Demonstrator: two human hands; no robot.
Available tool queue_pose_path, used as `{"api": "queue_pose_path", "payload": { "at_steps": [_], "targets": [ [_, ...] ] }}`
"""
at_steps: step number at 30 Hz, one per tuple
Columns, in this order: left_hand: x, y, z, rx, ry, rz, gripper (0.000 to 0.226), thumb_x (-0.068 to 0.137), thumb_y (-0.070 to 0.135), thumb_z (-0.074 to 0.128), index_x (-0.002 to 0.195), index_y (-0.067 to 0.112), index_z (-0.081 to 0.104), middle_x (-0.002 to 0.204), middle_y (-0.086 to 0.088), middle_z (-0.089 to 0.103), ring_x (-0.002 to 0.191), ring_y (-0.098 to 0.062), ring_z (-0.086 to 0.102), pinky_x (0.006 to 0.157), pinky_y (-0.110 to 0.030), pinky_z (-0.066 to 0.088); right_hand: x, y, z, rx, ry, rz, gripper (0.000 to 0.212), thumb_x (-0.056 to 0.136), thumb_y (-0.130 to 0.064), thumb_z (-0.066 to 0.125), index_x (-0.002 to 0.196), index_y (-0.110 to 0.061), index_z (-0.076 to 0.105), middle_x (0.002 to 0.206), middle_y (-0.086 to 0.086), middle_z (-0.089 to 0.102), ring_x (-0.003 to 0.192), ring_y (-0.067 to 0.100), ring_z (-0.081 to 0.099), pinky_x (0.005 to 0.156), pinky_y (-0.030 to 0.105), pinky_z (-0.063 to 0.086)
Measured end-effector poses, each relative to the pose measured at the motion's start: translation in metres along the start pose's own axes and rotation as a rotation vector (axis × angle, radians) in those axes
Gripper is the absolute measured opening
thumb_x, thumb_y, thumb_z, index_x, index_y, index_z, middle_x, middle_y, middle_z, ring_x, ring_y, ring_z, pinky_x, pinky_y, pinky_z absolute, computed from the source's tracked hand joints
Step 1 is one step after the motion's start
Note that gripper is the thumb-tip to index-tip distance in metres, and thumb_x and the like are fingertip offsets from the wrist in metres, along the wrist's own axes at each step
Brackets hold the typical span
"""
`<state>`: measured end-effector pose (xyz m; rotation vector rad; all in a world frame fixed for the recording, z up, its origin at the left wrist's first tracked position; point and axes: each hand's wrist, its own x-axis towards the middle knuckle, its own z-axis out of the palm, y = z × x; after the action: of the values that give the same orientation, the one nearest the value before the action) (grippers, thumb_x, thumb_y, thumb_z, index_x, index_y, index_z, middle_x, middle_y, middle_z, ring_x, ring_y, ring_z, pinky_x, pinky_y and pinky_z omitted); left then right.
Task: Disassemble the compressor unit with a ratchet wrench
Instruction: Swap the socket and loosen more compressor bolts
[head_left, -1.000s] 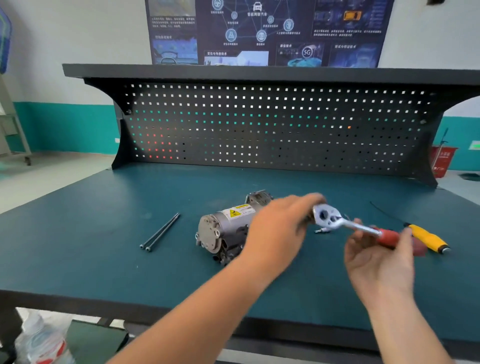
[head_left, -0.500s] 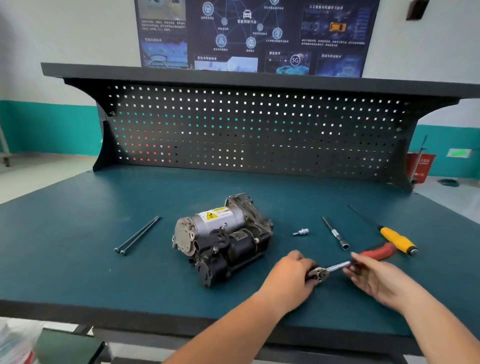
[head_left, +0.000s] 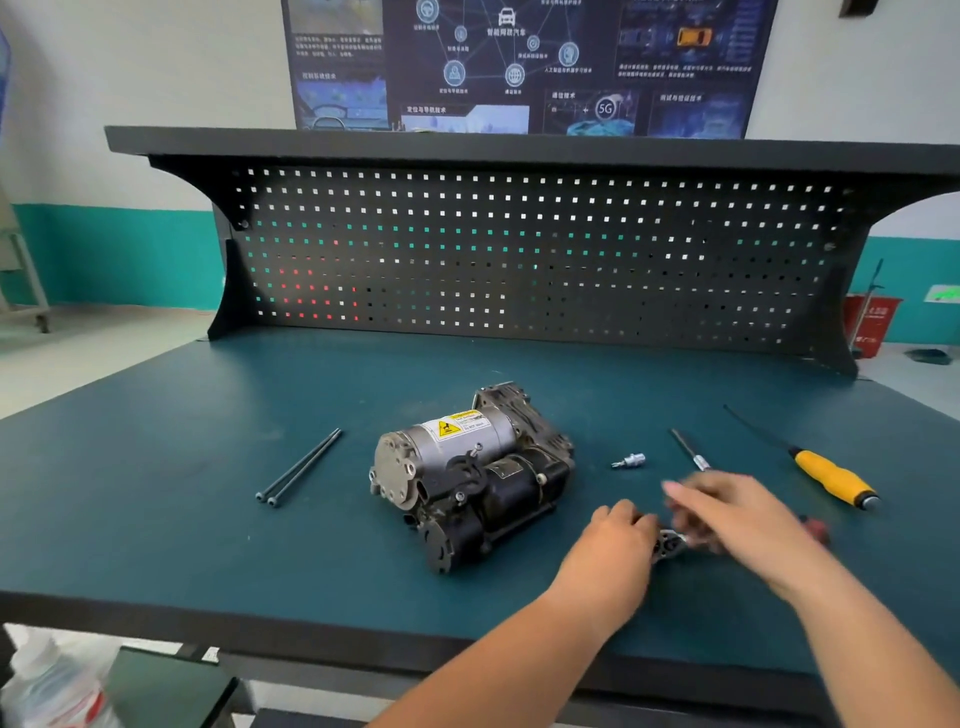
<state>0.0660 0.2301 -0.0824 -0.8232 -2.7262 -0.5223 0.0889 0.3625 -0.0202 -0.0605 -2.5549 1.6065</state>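
Note:
The compressor unit (head_left: 472, 467), a silver cylinder with a yellow warning label on a black body, lies on the green workbench (head_left: 156, 493). To its right the ratchet wrench (head_left: 670, 545) lies low over the bench. My left hand (head_left: 618, 543) grips its silver head with curled fingers. My right hand (head_left: 737, 514) is blurred above the wrench shaft, fingers stretched toward the left. It hides most of the handle; only the red end (head_left: 820, 531) shows.
Two long bolts (head_left: 298, 467) lie left of the compressor. A small socket bit (head_left: 629, 461), an extension bar (head_left: 688, 449) and a yellow-handled screwdriver (head_left: 831, 478) lie to the right. A black pegboard (head_left: 519, 249) closes the back. A plastic bottle (head_left: 47, 686) sits below the front edge.
Both hands brought the wrench down from in front of the compressor to the bench on its right. My right hand has since left its grip on the handle and swept left over the shaft.

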Motion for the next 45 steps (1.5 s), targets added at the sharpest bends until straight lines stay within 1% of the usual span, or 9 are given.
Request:
{"api": "queue_pose_path", "payload": {
  "at_steps": [4, 8, 14, 18, 23, 30, 36, 39, 45],
  "targets": [
    [-0.023, -0.005, -0.022, 0.047, 0.121, 0.064, 0.037, 0.088, 0.019, 0.053, 0.123, 0.007, 0.054, 0.123, -0.017, 0.054, 0.112, -0.034, 0.047, 0.087, -0.039, 0.045, -0.004, -0.050, 0.069, 0.200, -0.033, -0.365, 0.014, 0.085, -0.005, 0.064, 0.081, -0.019, 0.065, 0.069, -0.007, 0.065, 0.064, 0.004, 0.060, 0.060, 0.010, 0.045],
    [-0.065, -0.033, -0.060, 0.073, 0.449, 0.232, 0.010, 0.059, 0.032, 0.070, 0.064, 0.022, 0.071, 0.062, 0.009, 0.065, 0.056, -0.013, 0.062, 0.043, -0.018, 0.041, 0.007, -0.069, 0.118, 0.195, -0.077, -0.404, 0.020, 0.083, -0.013, 0.069, 0.097, -0.026, 0.064, 0.082, -0.008, 0.063, 0.075, 0.001, 0.060, 0.075, 0.014, 0.047],
    [-0.090, -0.087, -0.090, -0.155, 0.924, 0.017, 0.039, 0.061, 0.033, 0.080, 0.094, 0.024, 0.061, 0.104, 0.010, 0.054, 0.096, -0.009, 0.044, 0.090, -0.016, 0.033, 0.025, -0.075, 0.146, -0.052, 0.039, -0.356, 0.018, 0.077, -0.022, 0.076, 0.092, -0.012, 0.072, 0.076, -0.010, 0.065, 0.065, -0.011, 0.056, 0.062, -0.002, 0.040],
    [-0.082, -0.106, -0.081, -0.328, 0.672, -0.268, 0.071, 0.060, 0.023, 0.087, 0.122, 0.016, 0.053, 0.118, 0.024, 0.040, 0.127, -0.011, 0.031, 0.106, -0.018, 0.024, 0.025, -0.072, 0.147, -0.204, 0.105, -0.409, 0.014, 0.081, -0.024, 0.072, 0.088, -0.011, 0.074, 0.081, -0.002, 0.071, 0.063, -0.002, 0.054, 0.060, -0.002, 0.037],
    [-0.076, -0.115, -0.071, -0.406, 0.679, -0.218, 0.055, 0.069, 0.017, 0.081, 0.093, 0.050, 0.043, 0.121, 0.040, 0.020, 0.135, -0.001, 0.025, 0.093, 0.005, 0.015, 0.025, -0.095, 0.125, -0.261, 0.160, -0.531, 0.011, 0.083, -0.021, 0.069, 0.081, -0.011, 0.073, 0.068, -0.003, 0.067, 0.065, 0.009, 0.059, 0.063, 0.016, 0.042],
    [-0.068, -0.130, -0.078, -0.476, 0.592, -0.191, 0.057, 0.071, 0.020, 0.080, 0.097, 0.057, 0.045, 0.136, 0.016, 0.041, 0.134, -0.014, 0.039, 0.105, -0.030, 0.035, 0.018, -0.143, 0.092, -0.073, 0.120, -0.771, 0.019, 0.082, -0.017, 0.069, 0.073, -0.033, 0.067, 0.071, -0.018, 0.068, 0.066, -0.004, 0.058, 0.066, 0.009, 0.045],
    [-0.052, -0.144, -0.095, -0.507, 0.492, -0.163, 0.045, 0.075, 0.007, 0.068, 0.105, 0.035, 0.050, 0.104, 0.018, 0.059, 0.100, 0.007, 0.055, 0.081, -0.003, 0.040, 0.012, -0.105, 0.173, 0.043, -0.029, -0.536, 0.013, 0.082, -0.007, 0.066, 0.081, -0.020, 0.071, 0.075, -0.009, 0.067, 0.071, 0.007, 0.061, 0.076, 0.024, 0.049],
    [-0.067, -0.158, -0.100, -0.434, 0.425, -0.137, 0.038, 0.079, 0.004, 0.063, 0.114, 0.012, 0.054, 0.113, -0.001, 0.056, 0.108, -0.006, 0.048, 0.087, 0.001, 0.034, 0.008, -0.095, 0.210, 0.144, -0.028, -0.503, 0.018, 0.081, -0.004, 0.067, 0.089, -0.020, 0.072, 0.084, -0.008, 0.070, 0.079, 0.007, 0.064, 0.083, 0.025, 0.050],
    [-0.134, -0.247, -0.128, -0.012, 0.464, -0.454, 0.050, 0.074, 0.022, 0.069, 0.122, 0.016, 0.058, 0.126, -0.002, 0.050, 0.121, -0.024, 0.040, 0.101, -0.026, 0.028, 0.010, -0.100, 0.273, 0.114, -0.055, -0.594, 0.017, 0.086, -0.011, 0.063, 0.099, -0.006, 0.073, 0.093, 0.008, 0.071, 0.081, 0.009, 0.063, 0.074, 0.008, 0.043]
  ]
}}
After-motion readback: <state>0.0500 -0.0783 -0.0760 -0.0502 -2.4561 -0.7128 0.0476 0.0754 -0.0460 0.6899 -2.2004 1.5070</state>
